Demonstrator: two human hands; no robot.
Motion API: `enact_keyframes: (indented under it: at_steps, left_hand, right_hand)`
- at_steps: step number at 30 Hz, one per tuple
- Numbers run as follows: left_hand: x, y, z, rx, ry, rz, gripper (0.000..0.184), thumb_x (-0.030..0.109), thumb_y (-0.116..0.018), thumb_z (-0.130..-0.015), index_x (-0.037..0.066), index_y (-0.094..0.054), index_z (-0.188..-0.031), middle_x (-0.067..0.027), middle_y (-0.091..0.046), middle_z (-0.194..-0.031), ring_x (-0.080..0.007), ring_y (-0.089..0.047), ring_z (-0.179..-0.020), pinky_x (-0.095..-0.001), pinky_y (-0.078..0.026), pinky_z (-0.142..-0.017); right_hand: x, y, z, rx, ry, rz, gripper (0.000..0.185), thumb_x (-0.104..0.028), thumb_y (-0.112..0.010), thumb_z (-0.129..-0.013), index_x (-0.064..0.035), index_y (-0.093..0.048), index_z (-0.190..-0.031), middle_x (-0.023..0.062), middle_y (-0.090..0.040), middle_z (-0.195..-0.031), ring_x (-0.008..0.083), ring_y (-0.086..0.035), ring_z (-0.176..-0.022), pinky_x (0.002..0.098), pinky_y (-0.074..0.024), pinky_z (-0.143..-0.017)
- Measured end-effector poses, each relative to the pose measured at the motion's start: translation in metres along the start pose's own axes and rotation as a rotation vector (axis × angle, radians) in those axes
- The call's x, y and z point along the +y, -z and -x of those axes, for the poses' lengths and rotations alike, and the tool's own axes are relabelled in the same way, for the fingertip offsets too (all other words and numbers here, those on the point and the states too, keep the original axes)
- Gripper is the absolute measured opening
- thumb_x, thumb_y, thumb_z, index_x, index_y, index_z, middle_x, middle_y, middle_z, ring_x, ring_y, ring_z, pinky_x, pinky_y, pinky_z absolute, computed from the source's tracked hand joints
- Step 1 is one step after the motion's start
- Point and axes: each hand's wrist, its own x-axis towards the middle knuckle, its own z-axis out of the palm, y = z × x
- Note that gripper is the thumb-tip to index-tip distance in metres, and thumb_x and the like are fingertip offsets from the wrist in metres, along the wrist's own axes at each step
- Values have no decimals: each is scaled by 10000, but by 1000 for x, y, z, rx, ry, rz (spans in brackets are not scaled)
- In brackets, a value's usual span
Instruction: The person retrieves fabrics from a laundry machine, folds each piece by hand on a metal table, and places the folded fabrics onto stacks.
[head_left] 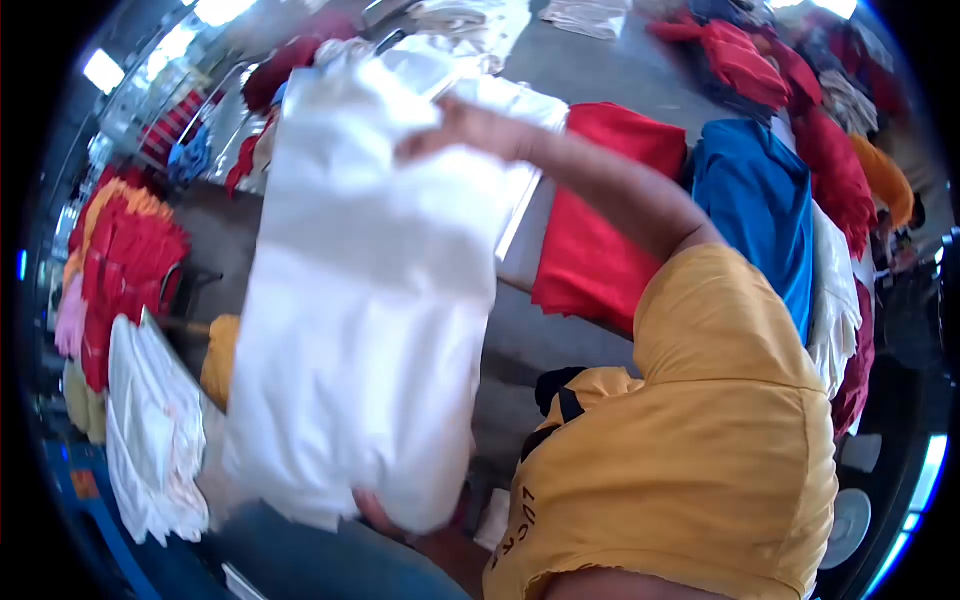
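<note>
A large folded white cloth (pixel 360 300) spans the left centre, blurred at its upper part. At its lower edge my left hand (pixel 380 515) grips the cloth, with part of the hand hidden behind it. My right hand (pixel 450 135) is over the upper part of the cloth, fingers apart and smeared by motion; whether it touches the cloth is not clear.
Red cloth (pixel 610 210) and blue cloth (pixel 755 210) lie folded at the right of my right arm. Red and orange fabric (pixel 130 260) is piled at the left, above a white stack (pixel 155 430). More white cloth (pixel 470 25) lies at the top.
</note>
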Motion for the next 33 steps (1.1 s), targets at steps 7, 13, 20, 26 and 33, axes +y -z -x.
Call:
enact_keyframes:
  at_steps: [7,13,20,26,33]
  left_hand:
    - [78,-294,-88,-250,934,1246,496,252,-677,-730,-84,-508,-1053,-211,-546,-1044,-279,-565,-889,-377,-471,-772]
    - [106,-364,-94,-490,1572,1059,603,333,-730,-659,-112,-518,-1006,-162,-587,-919,-209,-559,-734,-301,-457,-635]
    - [21,-319,-59,-826,1250,1164,360,248,-612,-797,-2,-542,-1046,-127,-584,-1014,-223,-583,-848,-303,-474,-730]
    - [-137,-9,58,88,1101,248,240,163,-585,-814,60,-561,-1029,-71,-605,-890,-154,-591,-771,-268,-481,-677]
    - [-220,426,334,384,1505,-913,96,103,-524,-785,56,-584,-845,-119,-603,-819,-281,-568,-779,-339,-471,-704]
  right_hand:
    - [195,65,75,-127,-1143,366,561,-456,-534,-797,-118,-446,-1236,125,-448,-1252,257,-432,-1136,439,-306,-941]
    - [148,-141,110,-241,-933,134,662,-591,-424,-795,-196,-326,-1316,91,-264,-1383,292,-218,-1284,529,-165,-1008]
    - [197,-160,128,-137,-836,27,522,-310,-673,-730,-83,-487,-1163,139,-462,-1205,307,-408,-1134,409,-320,-946]
    - [-129,-179,-89,180,-473,-744,254,-116,-484,-868,7,-550,-1080,113,-573,-1054,207,-516,-1013,320,-380,-899]
    - [-462,-318,-132,-538,-83,-1298,168,-41,-508,-844,-8,-564,-999,55,-602,-880,110,-569,-796,231,-448,-708]
